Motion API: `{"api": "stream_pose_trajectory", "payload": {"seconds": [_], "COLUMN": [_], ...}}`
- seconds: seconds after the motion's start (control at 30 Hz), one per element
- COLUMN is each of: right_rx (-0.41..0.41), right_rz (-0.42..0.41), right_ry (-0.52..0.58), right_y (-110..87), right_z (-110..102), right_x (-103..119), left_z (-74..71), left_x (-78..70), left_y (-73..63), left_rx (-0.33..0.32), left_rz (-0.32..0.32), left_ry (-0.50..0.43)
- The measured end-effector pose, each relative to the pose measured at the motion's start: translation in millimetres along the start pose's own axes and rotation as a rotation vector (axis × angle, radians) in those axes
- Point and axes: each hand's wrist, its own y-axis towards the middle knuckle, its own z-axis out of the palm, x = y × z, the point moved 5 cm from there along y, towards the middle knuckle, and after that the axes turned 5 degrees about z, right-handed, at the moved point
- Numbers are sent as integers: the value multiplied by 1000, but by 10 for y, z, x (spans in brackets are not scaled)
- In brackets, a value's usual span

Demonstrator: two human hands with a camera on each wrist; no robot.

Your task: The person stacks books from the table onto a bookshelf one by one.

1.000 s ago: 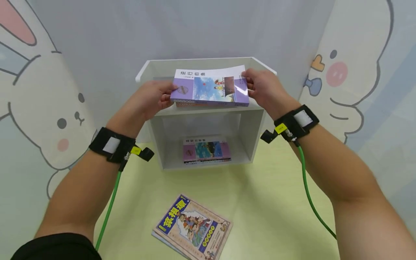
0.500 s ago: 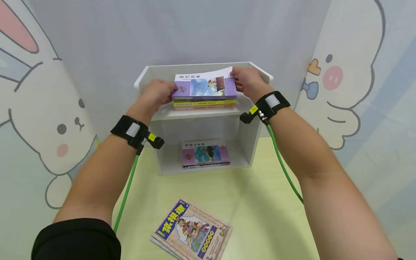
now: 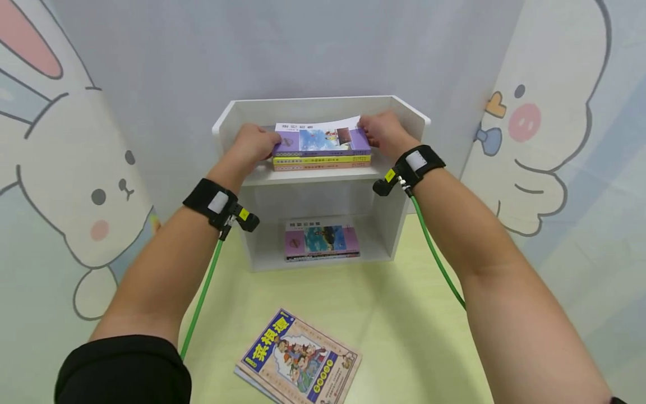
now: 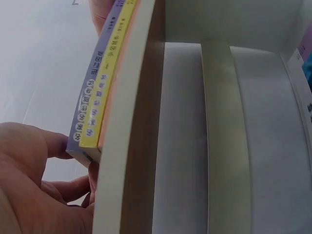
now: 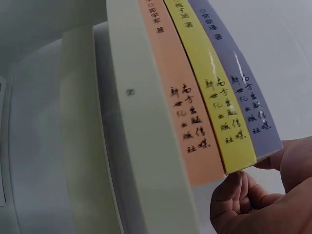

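A purple-spined book with a sky picture on its cover lies flat on top of a yellow book and an orange book. This stack rests on the upper level of a small white bookshelf. My left hand pinches the purple book's left end, thumb on the cover. At its right end my right hand holds the corner, fingers curled by the ends of the stack. In the right wrist view the purple, yellow and orange spines line up closely.
On the lower shelf lies a pink-purple book atop another dark-spined one. A comic-style book lies askew over another on the pale green table in front. Cartoon-printed curtains surround the shelf.
Both hands have lowered the purple book onto the stack, away from the viewer. The yellow and orange spines, mostly hidden a second ago, now show beneath it.
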Motion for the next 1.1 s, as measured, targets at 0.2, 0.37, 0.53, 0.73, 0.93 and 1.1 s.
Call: {"api": "stream_pose_trajectory", "payload": {"seconds": [0.2, 0.37, 0.53, 0.73, 0.93, 1.1], "right_rx": [-2, 13, 17, 4, -74, 30], "right_rz": [-10, -8, 0, -35, -407, -510], "right_ry": [-68, -49, -34, -27, -146, -161], "right_y": [13, 1, -17, -209, -938, -1695], "right_z": [-16, -34, -50, -142, -360, -525], "right_x": [-91, -109, -85, -104, -369, -1094], "left_z": [45, 31, 15, -23, -48, 47], "left_x": [7, -2, -26, -57, 137, 775], "left_y": [-25, -59, -80, -312, -1100, -1738], "left_rx": [11, 12, 13, -8, -18, 153], "left_rz": [-4, -9, -9, 86, 320, 301], "left_ry": [37, 46, 44, 72, 91, 104]}}
